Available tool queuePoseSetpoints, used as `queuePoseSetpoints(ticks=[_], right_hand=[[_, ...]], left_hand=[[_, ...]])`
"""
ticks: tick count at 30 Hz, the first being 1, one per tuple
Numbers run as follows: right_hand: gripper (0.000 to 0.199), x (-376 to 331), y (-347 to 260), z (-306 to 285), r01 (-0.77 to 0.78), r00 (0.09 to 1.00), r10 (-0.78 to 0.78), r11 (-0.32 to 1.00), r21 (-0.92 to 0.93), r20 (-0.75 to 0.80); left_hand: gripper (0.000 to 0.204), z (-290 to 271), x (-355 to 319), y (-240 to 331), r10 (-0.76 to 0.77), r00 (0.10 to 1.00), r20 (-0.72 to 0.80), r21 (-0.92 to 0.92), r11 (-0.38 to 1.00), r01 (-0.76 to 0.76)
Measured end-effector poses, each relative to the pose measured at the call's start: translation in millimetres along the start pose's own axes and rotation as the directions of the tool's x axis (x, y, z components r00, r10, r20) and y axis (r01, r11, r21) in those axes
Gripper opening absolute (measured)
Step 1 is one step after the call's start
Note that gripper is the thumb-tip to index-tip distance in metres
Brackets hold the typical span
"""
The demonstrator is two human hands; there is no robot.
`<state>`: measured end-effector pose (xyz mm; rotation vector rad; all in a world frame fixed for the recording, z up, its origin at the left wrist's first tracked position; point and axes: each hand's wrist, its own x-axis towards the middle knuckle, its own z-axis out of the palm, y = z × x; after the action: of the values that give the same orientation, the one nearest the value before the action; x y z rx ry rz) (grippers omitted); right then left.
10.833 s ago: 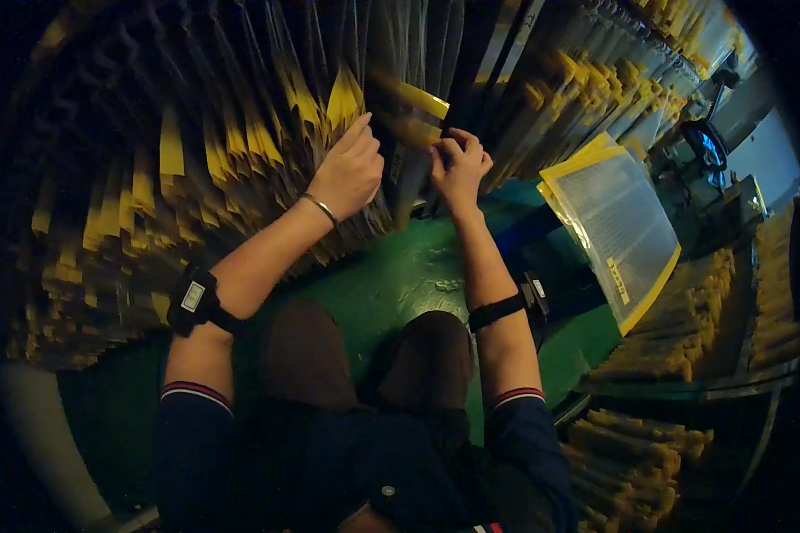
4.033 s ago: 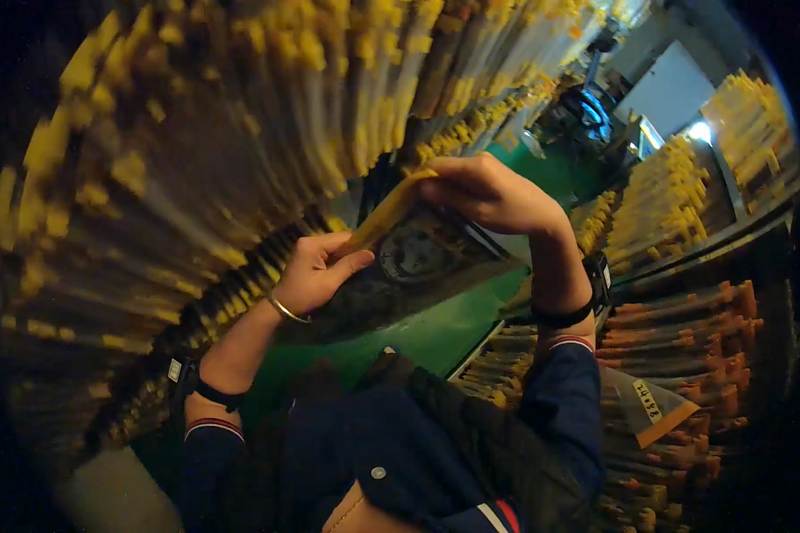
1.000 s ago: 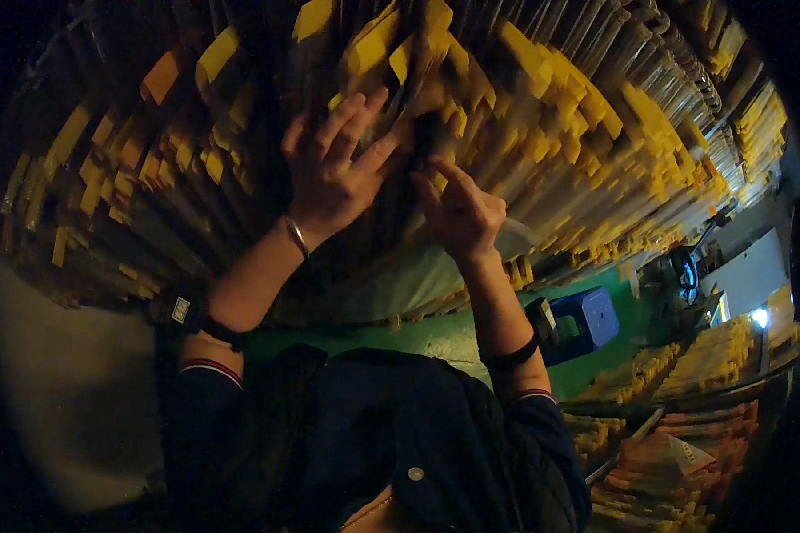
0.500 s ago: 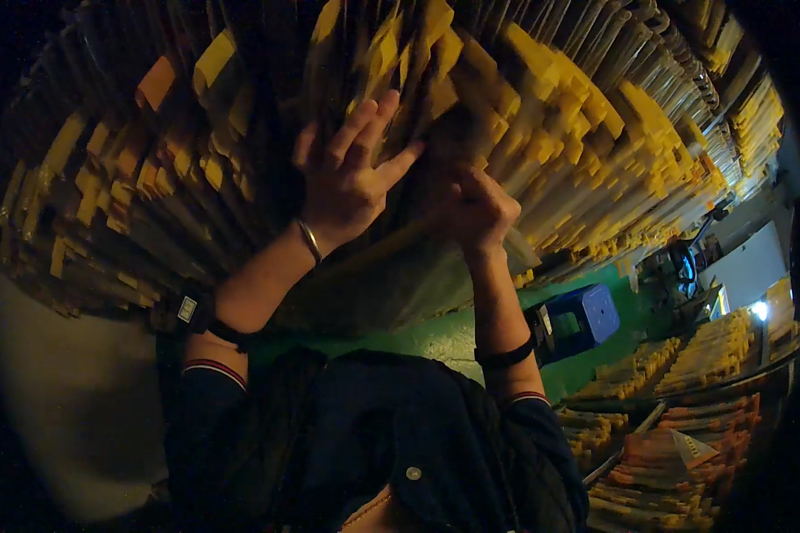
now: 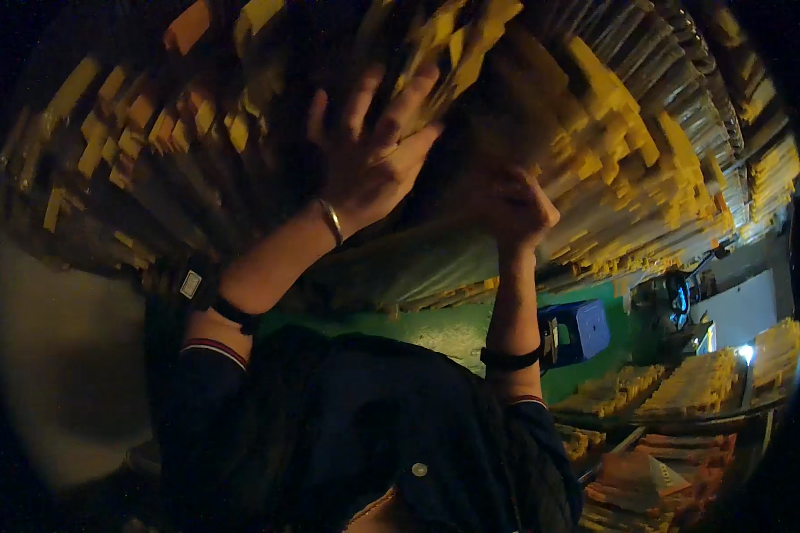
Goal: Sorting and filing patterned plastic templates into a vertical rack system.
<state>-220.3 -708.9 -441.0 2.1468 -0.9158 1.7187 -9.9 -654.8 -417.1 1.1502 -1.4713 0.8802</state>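
Note:
My left hand (image 5: 375, 164) reaches up with its fingers spread, against a dense row of hanging sheets with yellow tags (image 5: 453, 44). Its fingertips touch or lie close to the tags; blur and shadow hide which. To its right my right hand (image 5: 520, 209) is closed in a fist at the edge of the same row. Whatever it grips, if anything, is lost in the dark. A dark greenish sheet (image 5: 400, 266) hangs below and between both hands. My left wrist carries a metal bangle (image 5: 331, 222), and each forearm has a dark band.
More hanging sheets with yellow and orange tags (image 5: 160, 129) fill the left. A blue stool (image 5: 587, 329) stands on the green floor (image 5: 453, 333) at right. Further racks of yellow-tagged sheets (image 5: 693, 382) and orange-tagged ones (image 5: 658, 480) lie beyond. A pale wall or panel (image 5: 62, 355) is at left.
Both hands have shifted rightward, the right one slightly lower. Tags near the left hand have swung right, and a dark gap has widened between the hands. The whole view has shifted a little.

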Motion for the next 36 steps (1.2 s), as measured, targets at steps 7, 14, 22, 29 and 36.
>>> queuePoseSetpoints(ticks=[7,14,22,29,36], right_hand=[[0.023,-3.4,-5.3,1.4,-0.112,0.99,0.113,0.994,-0.013,0.08],[0.019,-8.7,2.7,0.6,-0.041,0.999,0.044,0.994,-0.105,0.029],[0.046,-5.6,-22.9,18.6,0.073,0.988,-0.083,0.994,-0.084,-0.129],[0.042,8.0,-39.3,12.6,0.04,0.998,-0.035,0.993,-0.11,0.05],[0.033,6.0,-30.9,0.5,0.057,0.981,-0.013,0.973,-0.222,0.196]], left_hand=[[0.02,7.2,-5.6,-9.2,0.025,0.999,-0.038,0.014,1.0,-0.025],[0.025,12.7,-9.8,-10.7,0.13,0.986,-0.102,0.071,0.99,-0.123],[0.045,5.9,-10.3,-5.0,0.08,0.997,0.012,0.017,0.997,-0.08],[0.039,6.8,-11.4,0.0,0.149,0.988,-0.037,0.077,0.986,-0.146],[0.021,10.2,-10.4,3.6,0.511,0.848,0.141,0.018,0.855,-0.518]])
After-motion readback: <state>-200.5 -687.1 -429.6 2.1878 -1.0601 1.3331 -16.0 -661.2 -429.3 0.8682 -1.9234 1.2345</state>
